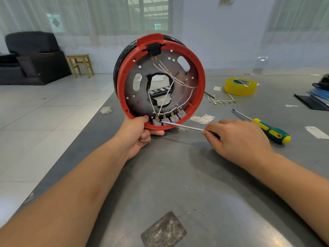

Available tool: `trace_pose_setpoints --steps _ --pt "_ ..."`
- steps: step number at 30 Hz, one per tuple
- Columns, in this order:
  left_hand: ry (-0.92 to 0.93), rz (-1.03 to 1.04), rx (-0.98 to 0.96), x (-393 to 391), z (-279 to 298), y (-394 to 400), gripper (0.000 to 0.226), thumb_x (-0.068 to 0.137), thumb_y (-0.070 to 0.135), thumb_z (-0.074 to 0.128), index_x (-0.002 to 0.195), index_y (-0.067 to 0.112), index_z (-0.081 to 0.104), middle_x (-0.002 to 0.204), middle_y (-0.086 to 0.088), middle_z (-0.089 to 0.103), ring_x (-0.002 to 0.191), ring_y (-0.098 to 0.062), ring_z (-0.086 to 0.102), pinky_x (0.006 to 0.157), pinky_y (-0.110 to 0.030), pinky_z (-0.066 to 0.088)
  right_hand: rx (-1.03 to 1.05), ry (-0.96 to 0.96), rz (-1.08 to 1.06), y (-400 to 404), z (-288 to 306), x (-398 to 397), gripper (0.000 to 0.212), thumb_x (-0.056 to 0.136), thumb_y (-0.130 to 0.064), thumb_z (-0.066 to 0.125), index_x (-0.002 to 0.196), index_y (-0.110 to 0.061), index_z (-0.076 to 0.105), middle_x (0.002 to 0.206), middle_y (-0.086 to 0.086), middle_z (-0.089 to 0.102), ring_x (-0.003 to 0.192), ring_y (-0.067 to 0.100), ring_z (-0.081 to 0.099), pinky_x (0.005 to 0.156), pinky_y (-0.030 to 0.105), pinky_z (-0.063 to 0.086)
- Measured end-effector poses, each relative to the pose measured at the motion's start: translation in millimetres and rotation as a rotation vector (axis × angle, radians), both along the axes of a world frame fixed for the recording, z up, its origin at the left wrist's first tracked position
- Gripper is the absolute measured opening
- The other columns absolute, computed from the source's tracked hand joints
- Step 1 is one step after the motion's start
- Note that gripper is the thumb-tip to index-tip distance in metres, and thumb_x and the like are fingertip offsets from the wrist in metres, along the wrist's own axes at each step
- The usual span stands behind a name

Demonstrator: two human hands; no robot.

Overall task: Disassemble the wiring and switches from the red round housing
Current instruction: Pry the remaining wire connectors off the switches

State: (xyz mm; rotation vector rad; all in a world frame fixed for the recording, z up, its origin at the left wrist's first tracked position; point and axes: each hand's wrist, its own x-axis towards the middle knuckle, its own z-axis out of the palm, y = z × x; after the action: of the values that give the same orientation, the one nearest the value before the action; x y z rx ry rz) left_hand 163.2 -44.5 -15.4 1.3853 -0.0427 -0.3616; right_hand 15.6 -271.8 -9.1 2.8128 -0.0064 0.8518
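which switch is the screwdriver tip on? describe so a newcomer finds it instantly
Find the red round plastic housing held upright on the grey table. Along its bottom inner rim sits a row of four small grey block switches. It is the leftmost grey switch, beside the left hand's thumb, touched by the thin steel screwdriver shaft.

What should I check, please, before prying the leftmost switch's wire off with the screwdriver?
1. Red housing steadied: ok, left hand grips its lower rim, standing it upright on the table.
2. Screwdriver held: ok, right hand grips it.
3. Tip at the leftmost switch: ok, beside its brass terminals.
4. Tip seated under a connector: cannot tell.
5. Left thumb away from the tip: not ok, it lies close beside that switch.
6. Other white wires clear: cannot tell.
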Motion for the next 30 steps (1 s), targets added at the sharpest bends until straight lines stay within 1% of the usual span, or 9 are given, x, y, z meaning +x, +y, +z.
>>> trace_pose_setpoints --steps 5,9,11,14,16,19,22,26,30 --pt "0.023 0.010 -0.029 1.1 -0.1 1.6 0.016 0.112 0.012 0.035 0.125 0.005 0.041 0.089 -0.039 0.072 0.028 -0.009 0.031 0.035 -0.020 0.026 0.042 0.006 -0.027 6.5 -3.9 -0.2 0.040 0.103 -0.055 0.035 0.098 -0.036 0.069 0.079 -0.011 0.064 0.067 0.019 0.063 0.046 0.025 0.043" --pt "0.032 0.021 -0.037 1.2 0.3 1.2 0.024 0.112 0.012 0.034 0.130 0.000 0.043 0.087 -0.038 0.073 0.028 -0.009 0.029 0.036 -0.019 0.025 0.064 0.014 -0.051 8.3 -7.0 0.9 0.042 0.102 -0.058 0.031 0.099 -0.037 0.067 0.081 -0.011 0.063 0.070 0.019 0.063 0.045 0.023 0.030" --pt "0.039 0.026 -0.040 1.3 0.4 0.8 0.026 0.111 0.011 0.034 0.132 -0.001 0.043 0.087 -0.038 0.073 0.028 -0.008 0.029 0.035 -0.019 0.025 0.110 0.039 -0.052 9.0 -8.6 1.6 0.042 0.102 -0.058 0.031 0.099 -0.037 0.066 0.082 -0.011 0.063 0.072 0.019 0.062 0.047 0.025 0.036" --pt "0.049 0.030 -0.050 0.9 0.3 0.8 0.021 0.111 0.011 0.034 0.126 -0.001 0.043 0.086 -0.038 0.073 0.028 -0.008 0.028 0.036 -0.020 0.026 0.176 0.078 -0.055 11.4 -10.2 1.4 0.041 0.102 -0.059 0.031 0.100 -0.035 0.064 0.083 -0.010 0.063 0.075 0.021 0.062 0.055 0.032 0.049" --pt "0.050 0.034 -0.054 0.8 0.3 0.8 0.018 0.111 0.011 0.034 0.122 0.000 0.042 0.086 -0.038 0.073 0.029 -0.009 0.027 0.036 -0.020 0.026 0.184 0.090 -0.050 12.8 -8.8 1.1 0.042 0.102 -0.060 0.030 0.102 -0.035 0.064 0.084 -0.010 0.063 0.076 0.021 0.062 0.056 0.033 0.051" --pt "0.046 0.036 -0.038 2.2 -0.7 0.9 0.025 0.111 0.012 0.034 0.129 -0.004 0.043 0.087 -0.039 0.072 0.029 -0.008 0.028 0.036 -0.020 0.027 0.113 0.077 -0.052 12.2 -2.8 -0.1 0.042 0.103 -0.059 0.030 0.104 -0.036 0.066 0.084 -0.010 0.063 0.076 0.020 0.063 0.052 0.029 0.045" --pt "0.033 0.039 -0.022 2.8 -1.4 0.3 0.032 0.112 0.013 0.034 0.140 -0.004 0.040 0.089 -0.040 0.072 0.029 -0.008 0.031 0.036 -0.020 0.028 0.043 0.069 -0.067 9.3 5.0 -3.0 0.043 0.103 -0.056 0.029 0.104 -0.036 0.067 0.085 -0.011 0.065 0.076 0.020 0.065 0.053 0.029 0.050" --pt "0.018 0.036 -0.032 3.1 -2.3 -1.1 0.026 0.113 0.012 0.036 0.137 0.001 0.038 0.090 -0.042 0.071 0.028 -0.009 0.035 0.035 -0.019 0.027 -0.018 0.095 -0.069 8.7 12.6 -4.9 0.047 0.103 -0.056 0.023 0.108 -0.037 0.066 0.089 -0.012 0.064 0.077 0.019 0.065 0.056 0.029 0.052" --pt "0.002 0.024 -0.031 3.6 -2.9 -2.2 0.016 0.114 0.013 0.037 0.129 0.011 0.036 0.092 -0.042 0.071 0.027 -0.009 0.037 0.034 -0.020 0.026 -0.092 0.084 -0.091 10.9 14.9 -5.3 0.050 0.101 -0.056 0.020 0.108 -0.037 0.066 0.090 -0.010 0.065 0.076 0.021 0.066 0.050 0.026 0.036"
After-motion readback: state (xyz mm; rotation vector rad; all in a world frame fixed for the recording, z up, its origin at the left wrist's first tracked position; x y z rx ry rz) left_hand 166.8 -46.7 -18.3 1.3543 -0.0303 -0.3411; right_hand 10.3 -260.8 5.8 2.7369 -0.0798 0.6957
